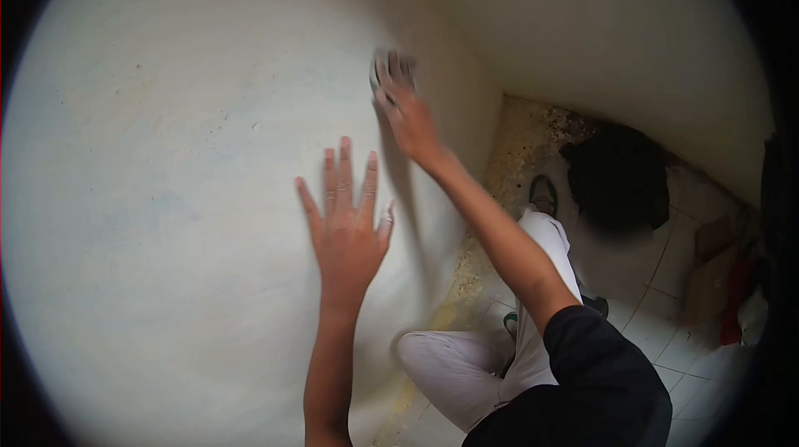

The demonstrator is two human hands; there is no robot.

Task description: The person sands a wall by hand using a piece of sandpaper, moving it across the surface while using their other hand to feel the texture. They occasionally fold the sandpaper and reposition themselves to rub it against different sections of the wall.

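My left hand (345, 235) lies with spread fingers against the pale wall (200, 197), holding nothing. White dust or paint marks its thumb. Higher up and to the right, my right hand (409, 118) presses a small dark sheet that looks like sandpaper (410, 66) to the same wall. Its fingers are stretched over the sheet, which shows only around and between them. That hand is slightly blurred. Faint bluish patches, specks and small chips mark the wall surface.
A second wall (599, 39) meets this one at a corner on the right. Below are my bent legs in light trousers (462, 364) and a tiled floor (620, 268). A black bag or cloth (616, 176) and a cardboard piece (707, 285) lie there. Stained yellowish edging (470, 264) runs along the wall's foot.
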